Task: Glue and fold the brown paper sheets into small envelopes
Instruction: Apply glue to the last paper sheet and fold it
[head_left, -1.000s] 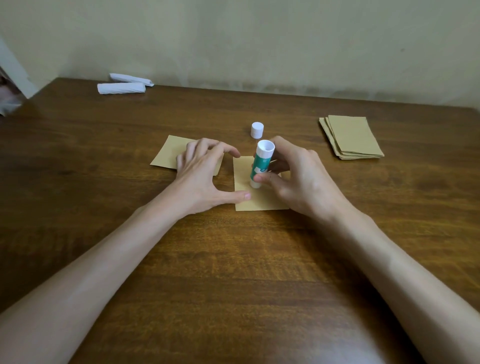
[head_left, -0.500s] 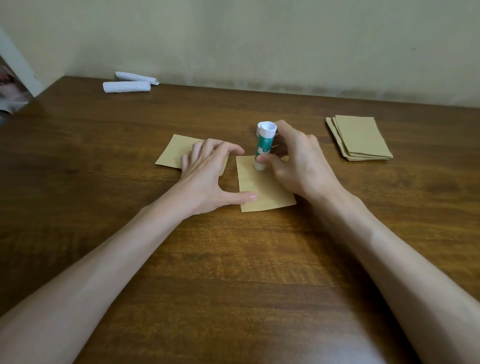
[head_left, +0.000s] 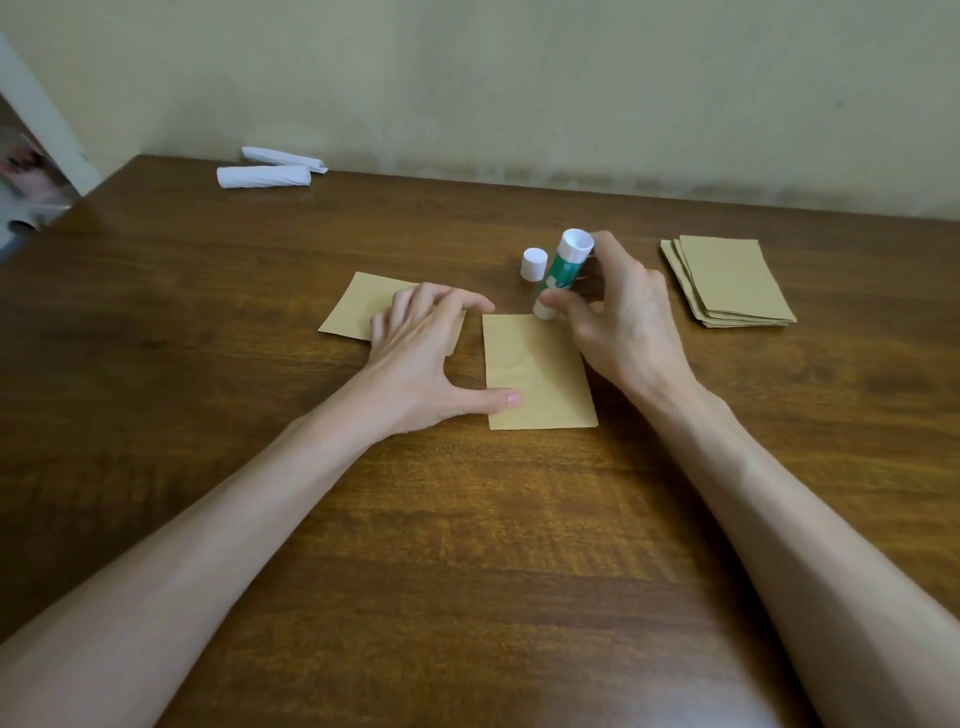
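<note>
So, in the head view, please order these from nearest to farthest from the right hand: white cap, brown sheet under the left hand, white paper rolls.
1. white cap, just left of the right hand holding the glue stick.
2. brown sheet under the left hand, further left.
3. white paper rolls, far back left.

Right hand (head_left: 631, 325) grips glue stick (head_left: 563, 273) at brown sheet (head_left: 540, 374); left thumb pins it.
</note>
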